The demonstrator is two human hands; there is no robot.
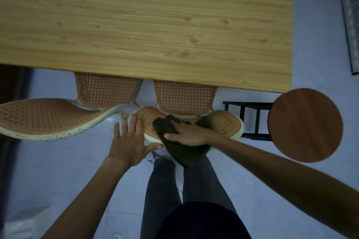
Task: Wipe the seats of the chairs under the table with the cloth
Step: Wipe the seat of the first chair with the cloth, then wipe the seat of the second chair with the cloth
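Two orange perforated chairs with cream rims are tucked under the wooden table (147, 25). Their seats, the left seat (105, 90) and the right seat (184, 96), show below the table edge. The right chair's backrest top (227, 122) lies in front of me. A dark green cloth (184, 149) drapes over that backrest. My right hand (189, 134) presses on the cloth and grips it. My left hand (129, 139) rests flat with spread fingers on the backrest's left end, its thumb at the rim. The left chair's backrest (44, 118) curves out at the left.
A round brown wooden stool top (305, 125) stands at the right near the table corner, with a black frame (250, 118) below it. My legs in dark trousers (165, 186) stand on the pale tiled floor (318, 44). A framed panel (350, 21) sits at far right.
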